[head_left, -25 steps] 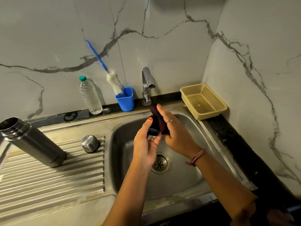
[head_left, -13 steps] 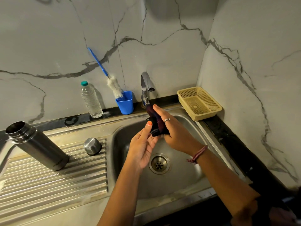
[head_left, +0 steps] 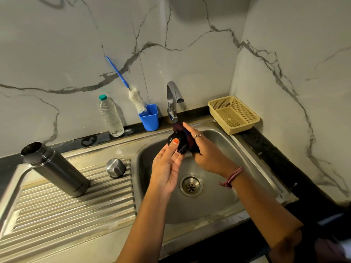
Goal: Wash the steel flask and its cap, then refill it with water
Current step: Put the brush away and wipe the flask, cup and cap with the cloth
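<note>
The open steel flask [head_left: 57, 169] stands uncapped on the ribbed drainboard at the left. Its domed steel cup cap [head_left: 115, 168] sits upside down beside it, nearer the basin. Over the sink basin [head_left: 224, 186], under the tap [head_left: 171, 100], my left hand [head_left: 168, 164] pinches a small black stopper cap [head_left: 177, 142] with thumb on top. My right hand [head_left: 207, 150] presses a dark maroon scrub pad [head_left: 190, 138] against that black cap. No water stream is visible from the tap.
A clear plastic water bottle [head_left: 111, 116] with a green lid and a blue cup [head_left: 150, 117] holding a bottle brush [head_left: 131, 93] stand against the marble wall. A yellow plastic basket [head_left: 233, 113] sits at the back right corner. The drain [head_left: 190, 185] lies below my hands.
My left thumb has shifted onto the top of the black cap, turning it more toward me, while the right hand keeps the scrub pad against it. The camera has tilted slightly.
</note>
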Demonstrator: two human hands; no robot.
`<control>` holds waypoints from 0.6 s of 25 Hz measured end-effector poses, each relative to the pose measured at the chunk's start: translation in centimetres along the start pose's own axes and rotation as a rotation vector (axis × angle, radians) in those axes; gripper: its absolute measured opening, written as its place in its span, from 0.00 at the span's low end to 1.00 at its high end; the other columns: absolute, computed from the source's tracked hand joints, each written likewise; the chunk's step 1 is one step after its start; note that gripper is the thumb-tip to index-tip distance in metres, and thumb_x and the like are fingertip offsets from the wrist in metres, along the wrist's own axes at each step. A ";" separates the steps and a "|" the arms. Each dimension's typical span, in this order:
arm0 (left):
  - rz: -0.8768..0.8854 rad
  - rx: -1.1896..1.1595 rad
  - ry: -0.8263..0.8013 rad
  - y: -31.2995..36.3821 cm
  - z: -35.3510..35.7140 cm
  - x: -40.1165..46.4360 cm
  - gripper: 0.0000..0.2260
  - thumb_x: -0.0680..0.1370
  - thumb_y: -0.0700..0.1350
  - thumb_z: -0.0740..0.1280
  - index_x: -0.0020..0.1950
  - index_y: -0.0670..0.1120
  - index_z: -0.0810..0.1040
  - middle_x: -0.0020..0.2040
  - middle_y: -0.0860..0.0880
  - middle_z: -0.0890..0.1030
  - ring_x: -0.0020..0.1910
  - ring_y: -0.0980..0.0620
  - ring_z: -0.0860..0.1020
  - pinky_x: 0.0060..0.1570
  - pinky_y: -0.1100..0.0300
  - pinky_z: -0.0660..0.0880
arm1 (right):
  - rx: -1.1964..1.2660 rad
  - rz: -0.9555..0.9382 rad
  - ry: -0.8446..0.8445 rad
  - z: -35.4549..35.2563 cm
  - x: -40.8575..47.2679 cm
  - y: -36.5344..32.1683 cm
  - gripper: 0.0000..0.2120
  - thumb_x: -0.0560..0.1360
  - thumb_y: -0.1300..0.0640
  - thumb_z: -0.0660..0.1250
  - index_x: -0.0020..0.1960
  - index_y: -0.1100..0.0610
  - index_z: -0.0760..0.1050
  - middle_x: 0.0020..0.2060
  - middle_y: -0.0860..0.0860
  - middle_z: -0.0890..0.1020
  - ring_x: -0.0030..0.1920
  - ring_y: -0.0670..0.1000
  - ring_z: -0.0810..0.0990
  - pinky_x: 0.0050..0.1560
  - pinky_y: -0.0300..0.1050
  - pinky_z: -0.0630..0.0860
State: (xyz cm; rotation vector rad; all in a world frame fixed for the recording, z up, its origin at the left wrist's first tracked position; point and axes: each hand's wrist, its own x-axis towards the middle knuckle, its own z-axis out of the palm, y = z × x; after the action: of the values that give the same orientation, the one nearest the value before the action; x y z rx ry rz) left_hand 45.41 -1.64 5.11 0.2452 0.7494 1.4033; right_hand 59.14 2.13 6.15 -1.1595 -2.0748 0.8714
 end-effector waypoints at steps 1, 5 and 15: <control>0.017 0.000 0.004 0.1 -0.1 0.0 0.22 0.69 0.40 0.73 0.62 0.36 0.77 0.52 0.38 0.84 0.43 0.50 0.85 0.37 0.64 0.81 | -0.024 0.005 -0.006 0.2 -0.1 -0.4 0.38 0.73 0.74 0.60 0.77 0.55 0.50 0.75 0.51 0.59 0.73 0.42 0.57 0.74 0.44 0.59; 0.054 -0.018 0.019 0.2 -0.7 0.2 0.18 0.70 0.40 0.72 0.59 0.36 0.79 0.49 0.39 0.83 0.42 0.50 0.84 0.41 0.62 0.82 | -0.159 -0.084 -0.033 1.5 0.1 -1.6 0.39 0.73 0.72 0.62 0.77 0.55 0.48 0.76 0.51 0.55 0.76 0.49 0.54 0.74 0.43 0.57; 0.083 -0.058 -0.050 0.2 -1.0 -0.5 0.28 0.72 0.39 0.70 0.71 0.36 0.69 0.55 0.40 0.83 0.52 0.49 0.83 0.57 0.54 0.78 | 0.353 0.311 0.032 0.7 0.1 -2.9 0.30 0.75 0.69 0.60 0.75 0.53 0.59 0.61 0.50 0.74 0.62 0.50 0.74 0.61 0.45 0.74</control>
State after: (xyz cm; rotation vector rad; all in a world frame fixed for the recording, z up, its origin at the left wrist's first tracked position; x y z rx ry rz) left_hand 44.66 -2.39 4.65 0.2679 0.6629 1.4896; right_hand 57.14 0.89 8.03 -1.3025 -1.6490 1.2956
